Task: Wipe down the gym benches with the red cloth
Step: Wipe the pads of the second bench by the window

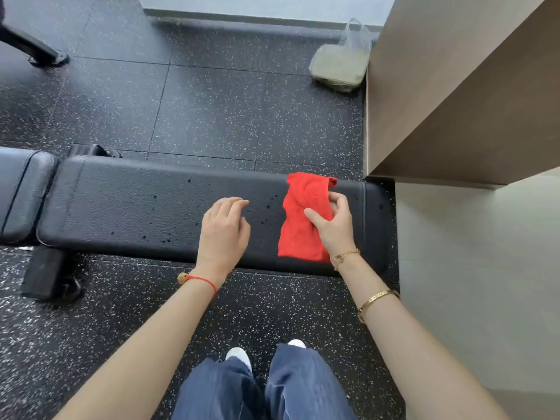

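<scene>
Red cloth is sitting in the right hand, thumb lying across its near face and fingers curling round its far edge, so that hand is grasping it firmly. The cloth is hanging in a long bunched strip, lying over the right end of the bench, its top corner flopping toward the bench's far edge and its bottom reaching nearly to the near edge. A gold chain is showing at that wrist and a gold bangle further up the forearm.

Left of the cloth, the left hand is hovering over the middle of the bench pad, fingers loosely bent and grasping nothing; whether the fingertips are touching the pad I cannot tell. A red string bracelet is circling that wrist.

Dark spots are dotting the bench pad between the two hands and further left. A second black pad is butting up at the bench's left end. Beyond the bench, on the speckled black floor, a clear plastic bag with something pale green inside is resting against a tan cabinet that is standing off the bench's right end. Below the bench, blue jeans and white shoe tips are showing.
</scene>
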`<state>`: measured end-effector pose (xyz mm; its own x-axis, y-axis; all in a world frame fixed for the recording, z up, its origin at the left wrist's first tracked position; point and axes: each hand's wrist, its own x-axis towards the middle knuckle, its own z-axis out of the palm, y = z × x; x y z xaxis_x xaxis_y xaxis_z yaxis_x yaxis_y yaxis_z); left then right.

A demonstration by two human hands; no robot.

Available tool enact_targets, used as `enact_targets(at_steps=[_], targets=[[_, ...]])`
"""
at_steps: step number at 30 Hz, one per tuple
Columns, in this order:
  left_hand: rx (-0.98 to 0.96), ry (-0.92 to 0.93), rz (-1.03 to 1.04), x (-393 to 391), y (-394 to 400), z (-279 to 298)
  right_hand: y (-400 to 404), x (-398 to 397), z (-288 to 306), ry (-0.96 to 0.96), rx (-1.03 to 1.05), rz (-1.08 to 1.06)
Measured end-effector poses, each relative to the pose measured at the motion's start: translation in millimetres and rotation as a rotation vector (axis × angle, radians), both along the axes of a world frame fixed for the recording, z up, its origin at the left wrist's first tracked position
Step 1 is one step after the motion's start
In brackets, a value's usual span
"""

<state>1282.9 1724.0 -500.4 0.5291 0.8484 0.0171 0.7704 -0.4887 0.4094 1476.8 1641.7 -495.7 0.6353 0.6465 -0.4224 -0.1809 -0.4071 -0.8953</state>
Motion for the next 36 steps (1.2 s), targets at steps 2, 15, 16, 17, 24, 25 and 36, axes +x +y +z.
enact_targets(at_steps=[2, 15, 16, 17, 24, 25, 36], targets=[[0.004, -0.003, 0.008, -0.7, 3.1, -32.4, 1.6, -0.9, -27.5, -0.044, 0.015, 0.036], [0.232, -0.114, -0.034, -0.7, 13.0, -149.3, -27.2, 25.8, -114.6, -0.959, 0.014, 0.078], [0.246, -0.125, -0.035, -1.2, 13.5, -152.3, -25.9, 25.5, -115.5, -1.085, -0.013, 0.113], [0.257, -0.136, -0.038, -1.6, 13.9, -154.9, -23.9, 23.9, -116.8, -1.173, -0.022, 0.177], [0.286, -0.160, -0.004, -2.2, 14.5, -164.7, -2.9, 11.7, -141.6, -1.251, -0.244, 0.638], [0.293, -0.158, 0.005, -1.8, 14.5, -166.1, -0.9, 11.2, -144.0, -1.267, -0.260, 0.643], [0.323, -0.139, 0.017, -2.4, 12.4, -168.7, -24.9, 4.2, -150.2, -1.228, -0.233, 0.651]])
